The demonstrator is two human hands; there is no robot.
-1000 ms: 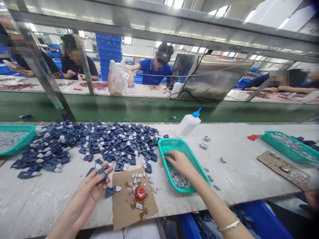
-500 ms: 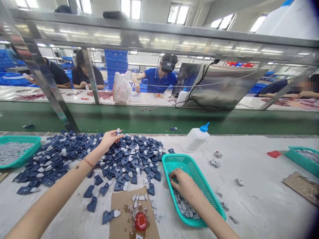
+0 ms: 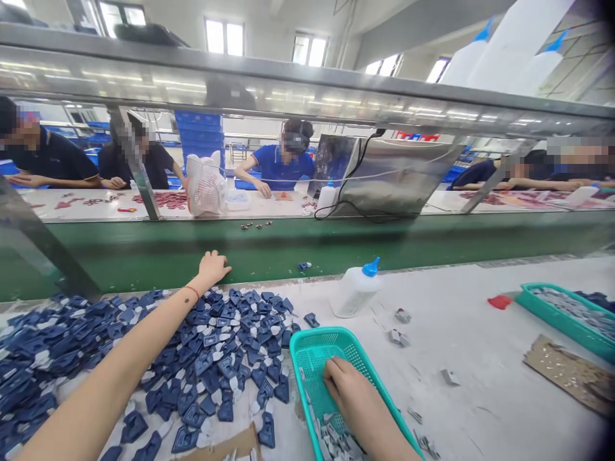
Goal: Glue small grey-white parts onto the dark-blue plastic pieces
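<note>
My left hand point(image 3: 212, 269) reaches over the near edge of the green belt point(image 3: 259, 250), fingers bent downward and slightly apart. No part shows in it, though its fingertips are partly hidden. Below that arm spreads a heap of navy-blue plastic parts with pale tips point(image 3: 240, 333). My right hand point(image 3: 353, 390) is inside a teal perforated basket point(image 3: 300, 365), its fingers curled inward and their tips out of sight. Small grey pieces point(image 3: 336, 442) lie in the basket beneath and beside this hand; whether it grips one is hidden.
A white bottle with a blue nozzle point(image 3: 355, 291) stands behind the basket. At right are another teal basket point(image 3: 542, 301), torn cardboard point(image 3: 567, 371) and a red scrap point(image 3: 500, 301). A metal shelf point(image 3: 269, 83) spans overhead; co-workers sit across the belt.
My left hand has moved forward from above the heap to the belt; the pale-tipped part it pinched no longer shows. My right hand stays in the basket. The view has shifted upward and right.
</note>
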